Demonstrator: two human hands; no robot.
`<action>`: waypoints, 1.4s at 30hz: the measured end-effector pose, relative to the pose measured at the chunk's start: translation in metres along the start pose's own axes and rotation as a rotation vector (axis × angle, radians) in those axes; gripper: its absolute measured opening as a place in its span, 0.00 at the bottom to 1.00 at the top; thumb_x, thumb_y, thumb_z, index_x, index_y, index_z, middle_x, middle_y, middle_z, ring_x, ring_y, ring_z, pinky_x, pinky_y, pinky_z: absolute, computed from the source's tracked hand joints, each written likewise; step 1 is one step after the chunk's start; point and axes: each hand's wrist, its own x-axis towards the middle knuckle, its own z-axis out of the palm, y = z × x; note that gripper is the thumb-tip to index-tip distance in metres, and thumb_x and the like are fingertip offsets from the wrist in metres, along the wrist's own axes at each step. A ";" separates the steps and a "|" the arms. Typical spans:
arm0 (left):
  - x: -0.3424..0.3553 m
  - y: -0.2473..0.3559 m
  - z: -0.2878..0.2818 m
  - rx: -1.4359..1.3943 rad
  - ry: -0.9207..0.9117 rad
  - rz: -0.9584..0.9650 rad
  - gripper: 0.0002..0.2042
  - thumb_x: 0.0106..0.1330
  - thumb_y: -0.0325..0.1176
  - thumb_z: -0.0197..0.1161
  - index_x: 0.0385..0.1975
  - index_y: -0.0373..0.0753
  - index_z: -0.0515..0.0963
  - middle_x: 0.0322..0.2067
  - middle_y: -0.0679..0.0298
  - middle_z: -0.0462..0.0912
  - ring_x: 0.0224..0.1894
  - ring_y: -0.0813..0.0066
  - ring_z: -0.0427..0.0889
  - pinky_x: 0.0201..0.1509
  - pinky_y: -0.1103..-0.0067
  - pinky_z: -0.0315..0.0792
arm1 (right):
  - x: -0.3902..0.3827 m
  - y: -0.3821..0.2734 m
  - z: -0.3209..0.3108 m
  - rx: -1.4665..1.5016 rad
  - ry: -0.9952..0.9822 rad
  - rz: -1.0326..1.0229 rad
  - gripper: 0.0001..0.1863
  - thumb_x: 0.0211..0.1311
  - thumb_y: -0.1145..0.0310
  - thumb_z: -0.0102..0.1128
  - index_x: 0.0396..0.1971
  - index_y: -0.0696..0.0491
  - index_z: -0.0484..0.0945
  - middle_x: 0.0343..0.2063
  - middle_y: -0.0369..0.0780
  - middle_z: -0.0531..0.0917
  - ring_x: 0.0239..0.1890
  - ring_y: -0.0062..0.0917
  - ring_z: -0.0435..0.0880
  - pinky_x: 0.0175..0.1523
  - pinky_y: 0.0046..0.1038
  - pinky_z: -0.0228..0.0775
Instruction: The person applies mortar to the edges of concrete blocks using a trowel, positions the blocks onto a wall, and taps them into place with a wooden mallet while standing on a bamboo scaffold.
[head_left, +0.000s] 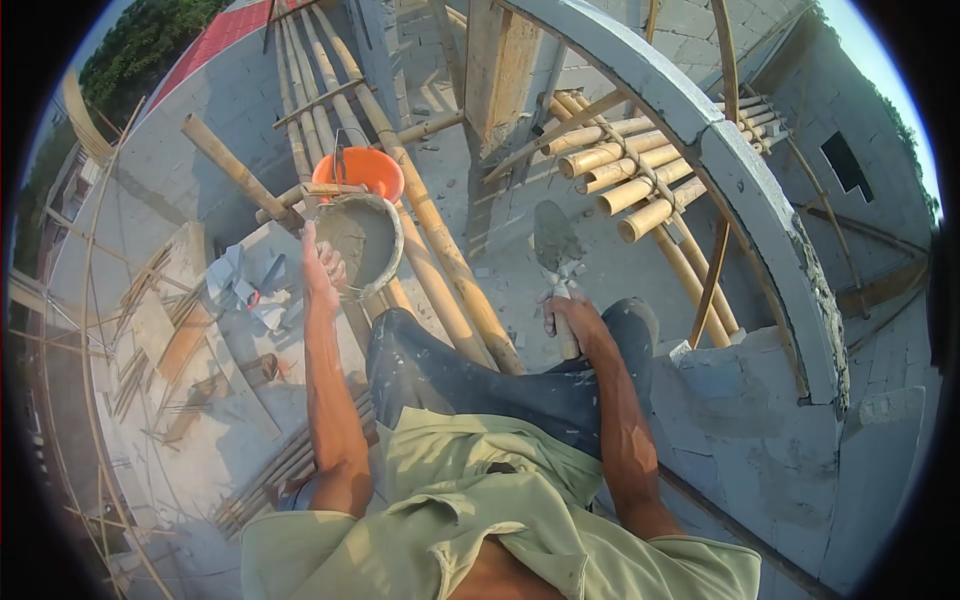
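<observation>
My left hand (323, 272) is closed on the near-left rim of a bucket (398, 243) holding wet grey mortar (362, 238). The bucket is tilted a little towards me, and its rim is caked with mortar. My right hand (573, 318) grips a trowel (556, 236) by its handle, low beside my right knee. The trowel's blade points away from me and is coated in grey mortar. Just beyond the mortar bucket stands an orange bucket (372, 171) with a wire handle, partly hidden behind it.
Long bamboo poles (437, 233) run away from me under the buckets. To the right, a bundle of lashed bamboo (640, 180) lies beneath a curved concrete beam (745, 175). A wooden post (498, 75) stands ahead. Boards (185, 345) and torn paper bags (238, 283) lie far below left.
</observation>
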 end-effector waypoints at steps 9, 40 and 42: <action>-0.038 -0.109 0.073 0.162 -0.285 -0.200 0.29 0.68 0.61 0.66 0.16 0.55 0.56 0.13 0.82 0.53 0.11 0.89 0.49 0.15 0.82 0.43 | 0.013 0.008 0.016 -0.088 0.004 0.020 0.10 0.61 0.74 0.58 0.40 0.61 0.79 0.21 0.38 0.77 0.21 0.24 0.76 0.29 0.29 0.71; -0.024 -0.219 -0.006 1.016 0.444 0.325 0.29 0.83 0.48 0.41 0.48 0.22 0.78 0.43 0.32 0.82 0.48 0.32 0.80 0.53 0.53 0.70 | 0.022 0.038 0.096 0.179 -0.299 0.140 0.13 0.77 0.61 0.51 0.36 0.55 0.72 0.21 0.36 0.75 0.13 0.21 0.72 0.15 0.25 0.66; -0.024 -0.230 -0.007 0.944 0.345 0.537 0.28 0.83 0.48 0.41 0.49 0.23 0.78 0.45 0.33 0.82 0.49 0.33 0.80 0.54 0.53 0.70 | 0.000 0.001 0.088 0.253 -0.284 0.042 0.12 0.76 0.61 0.52 0.37 0.54 0.72 0.21 0.36 0.75 0.12 0.21 0.71 0.15 0.26 0.65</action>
